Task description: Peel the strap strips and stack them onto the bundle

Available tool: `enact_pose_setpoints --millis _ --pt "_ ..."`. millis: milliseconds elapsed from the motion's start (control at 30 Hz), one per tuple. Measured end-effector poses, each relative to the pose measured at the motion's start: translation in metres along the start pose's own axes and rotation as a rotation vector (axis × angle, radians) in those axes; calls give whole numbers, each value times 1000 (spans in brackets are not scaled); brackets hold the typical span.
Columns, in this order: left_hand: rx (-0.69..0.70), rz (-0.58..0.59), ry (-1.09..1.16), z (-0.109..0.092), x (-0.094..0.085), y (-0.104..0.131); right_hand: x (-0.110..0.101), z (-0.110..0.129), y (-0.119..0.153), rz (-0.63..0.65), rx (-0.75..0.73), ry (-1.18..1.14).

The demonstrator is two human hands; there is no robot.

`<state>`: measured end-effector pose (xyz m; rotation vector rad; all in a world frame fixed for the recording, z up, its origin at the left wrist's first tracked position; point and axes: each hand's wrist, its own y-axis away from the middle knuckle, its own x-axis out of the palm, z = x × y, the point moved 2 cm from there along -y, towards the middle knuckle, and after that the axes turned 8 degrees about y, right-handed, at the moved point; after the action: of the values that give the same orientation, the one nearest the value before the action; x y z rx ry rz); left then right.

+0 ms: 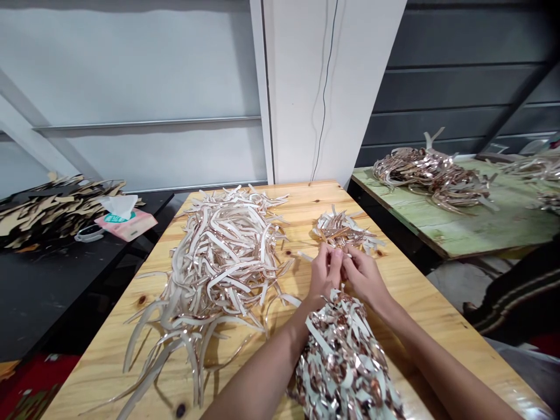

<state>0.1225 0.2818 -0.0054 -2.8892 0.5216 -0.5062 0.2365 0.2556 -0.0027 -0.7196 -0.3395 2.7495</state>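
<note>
My left hand (324, 273) and my right hand (362, 275) meet over the wooden table, fingertips pinched together. A pale strip (305, 255) sticks out to the left from my left fingers, and a whitish bit shows at my right fingertips; the rest is hidden by the fingers. Just beyond the hands lies a small heap of shiny rose-gold and white strips (339, 227). Between my forearms, a thick fringed bundle of metallic and white strips (347, 361) reaches from near my wrists towards me. A large pile of long, curled strips (227, 251) covers the table's left half.
The wooden table (301, 201) reaches towards a white pillar (324, 87) with a hanging cable. On a black table (39, 303) at left are a tissue box (126, 224) and black-and-tan strips (61, 204). A greenish table (411, 213) at right carries more shiny strips (433, 175).
</note>
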Motion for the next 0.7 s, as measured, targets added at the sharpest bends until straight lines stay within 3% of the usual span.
enact_pose_setpoints --millis 133,333,500,700 --pt "-14 40 -99 9 -1 -4 -1 -1 1 -16 -2 -55" --pt "-20 73 -235 18 -2 -8 -1 -2 -4 -64 160 -361" --pt "0 83 -140 23 -2 -8 -2 -2 -8 -175 374 -582" --pt "-26 28 21 30 0 -12 -2 -9 -14 -191 440 -887"
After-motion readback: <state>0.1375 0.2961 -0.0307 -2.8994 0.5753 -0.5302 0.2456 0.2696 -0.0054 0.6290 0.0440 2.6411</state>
